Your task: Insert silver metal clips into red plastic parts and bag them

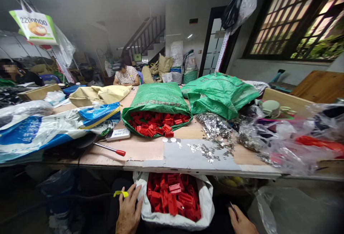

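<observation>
Hanging sign (34, 26): reads "2200000". Green sack (157, 99): red print along its side, not legible.

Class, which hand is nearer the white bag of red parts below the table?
Left. The left hand rests on the rim of the white bag; the right hand lies apart, to its right.

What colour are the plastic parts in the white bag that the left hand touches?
Red. The plastic parts show best in the head view.
</observation>
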A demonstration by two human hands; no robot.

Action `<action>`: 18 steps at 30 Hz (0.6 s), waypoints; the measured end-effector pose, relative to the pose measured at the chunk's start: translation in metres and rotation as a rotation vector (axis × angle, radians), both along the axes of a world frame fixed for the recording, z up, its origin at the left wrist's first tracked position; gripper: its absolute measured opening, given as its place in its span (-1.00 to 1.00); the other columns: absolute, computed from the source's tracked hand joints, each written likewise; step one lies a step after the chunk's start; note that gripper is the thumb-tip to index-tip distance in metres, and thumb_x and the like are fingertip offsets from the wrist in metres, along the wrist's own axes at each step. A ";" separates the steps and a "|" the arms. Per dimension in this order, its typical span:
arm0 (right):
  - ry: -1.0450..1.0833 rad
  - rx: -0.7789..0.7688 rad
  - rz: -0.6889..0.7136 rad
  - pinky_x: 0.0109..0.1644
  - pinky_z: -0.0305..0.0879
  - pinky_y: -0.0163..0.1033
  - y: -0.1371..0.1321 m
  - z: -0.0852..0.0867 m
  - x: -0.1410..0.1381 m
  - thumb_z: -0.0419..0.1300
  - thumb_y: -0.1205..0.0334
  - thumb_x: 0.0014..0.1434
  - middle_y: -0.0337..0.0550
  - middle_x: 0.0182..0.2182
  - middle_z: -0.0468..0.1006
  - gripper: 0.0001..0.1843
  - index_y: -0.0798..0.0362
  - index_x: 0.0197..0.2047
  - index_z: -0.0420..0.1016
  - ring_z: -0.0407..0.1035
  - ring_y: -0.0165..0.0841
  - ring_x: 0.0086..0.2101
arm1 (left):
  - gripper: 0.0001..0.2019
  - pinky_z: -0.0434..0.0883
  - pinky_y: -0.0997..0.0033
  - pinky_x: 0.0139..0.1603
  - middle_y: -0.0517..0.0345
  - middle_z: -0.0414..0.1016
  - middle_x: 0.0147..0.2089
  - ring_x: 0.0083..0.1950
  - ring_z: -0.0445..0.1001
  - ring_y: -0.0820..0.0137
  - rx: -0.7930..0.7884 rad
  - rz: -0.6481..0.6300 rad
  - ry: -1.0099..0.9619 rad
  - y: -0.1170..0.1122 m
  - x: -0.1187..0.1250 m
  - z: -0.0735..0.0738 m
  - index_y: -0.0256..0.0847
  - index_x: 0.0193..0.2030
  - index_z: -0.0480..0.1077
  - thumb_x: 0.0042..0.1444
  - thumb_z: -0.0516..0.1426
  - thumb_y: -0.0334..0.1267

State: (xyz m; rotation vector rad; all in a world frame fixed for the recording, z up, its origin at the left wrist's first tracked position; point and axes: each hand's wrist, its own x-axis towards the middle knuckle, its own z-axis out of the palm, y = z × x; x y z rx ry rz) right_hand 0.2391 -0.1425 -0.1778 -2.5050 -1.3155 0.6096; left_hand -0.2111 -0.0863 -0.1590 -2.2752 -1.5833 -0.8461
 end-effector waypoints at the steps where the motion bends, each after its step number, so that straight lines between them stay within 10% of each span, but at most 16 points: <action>1: 0.000 -0.005 0.003 -0.18 0.37 -0.16 0.000 0.000 0.000 -0.26 -0.08 0.23 -0.06 -0.20 0.63 -0.41 -0.04 0.03 0.44 0.52 -0.09 -0.19 | -0.66 0.08 0.10 0.30 0.04 0.49 0.11 0.12 0.44 0.24 -0.001 -0.002 -0.002 0.000 0.000 0.000 -0.14 0.13 0.38 0.25 0.02 -0.22; 18: -0.028 0.021 -0.014 -0.24 0.38 -0.21 0.000 0.004 -0.002 -0.21 -0.06 0.23 -0.12 -0.25 0.65 -0.46 -0.09 -0.03 0.50 0.53 -0.13 -0.23 | -0.66 0.03 0.11 0.29 0.06 0.49 0.11 0.12 0.43 0.25 0.013 -0.015 0.043 0.001 -0.001 0.001 -0.14 0.15 0.34 0.25 0.02 -0.24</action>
